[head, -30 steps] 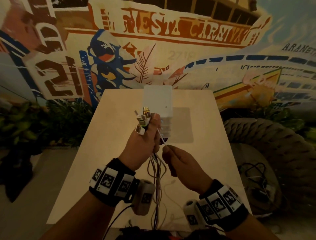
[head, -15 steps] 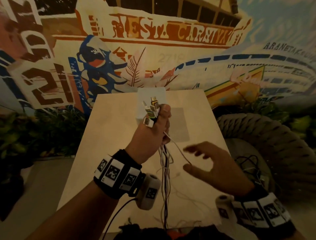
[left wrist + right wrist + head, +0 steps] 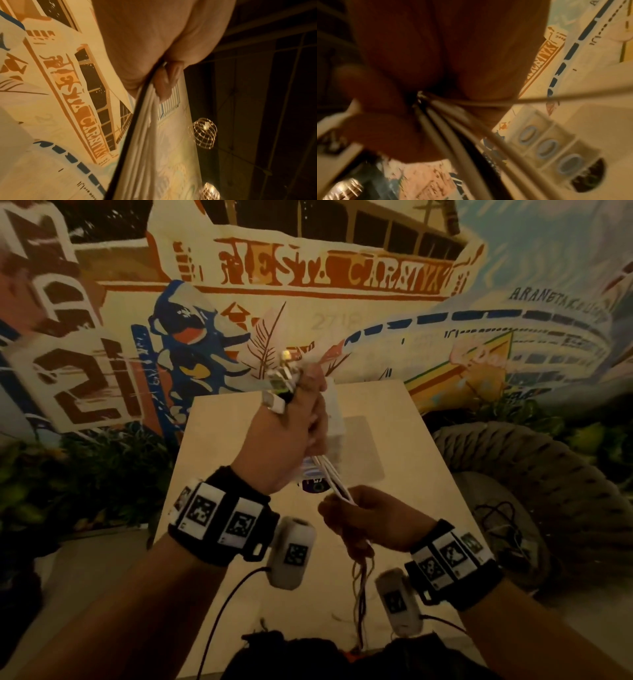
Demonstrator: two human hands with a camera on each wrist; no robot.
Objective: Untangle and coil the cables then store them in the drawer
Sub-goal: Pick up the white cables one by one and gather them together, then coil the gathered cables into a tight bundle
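Observation:
My left hand point(image 3: 291, 426) is raised above the table and grips a bundle of several cables just below their plugs point(image 3: 279, 386), which stick up above the fist. White and dark cables point(image 3: 334, 479) run down from it into my right hand point(image 3: 356, 515), which is closed round the same bundle a short way lower. The loose ends point(image 3: 361, 594) hang below toward the table edge. In the left wrist view, the cables point(image 3: 145, 128) leave my curled fingers point(image 3: 164, 81). A small white drawer unit point(image 3: 337, 422) stands behind my left hand, seen with oval handles point(image 3: 546, 148) in the right wrist view.
The pale table point(image 3: 411, 457) stands against a painted mural wall. A thick woven rope seat point(image 3: 534, 474) with dark cables point(image 3: 503, 515) on it sits at the right. Plants point(image 3: 85, 474) fill the floor at the left.
My right hand let go of a single white wire, opened, then closed round the whole bundle under my left hand. My left hand rose higher with the plugs.

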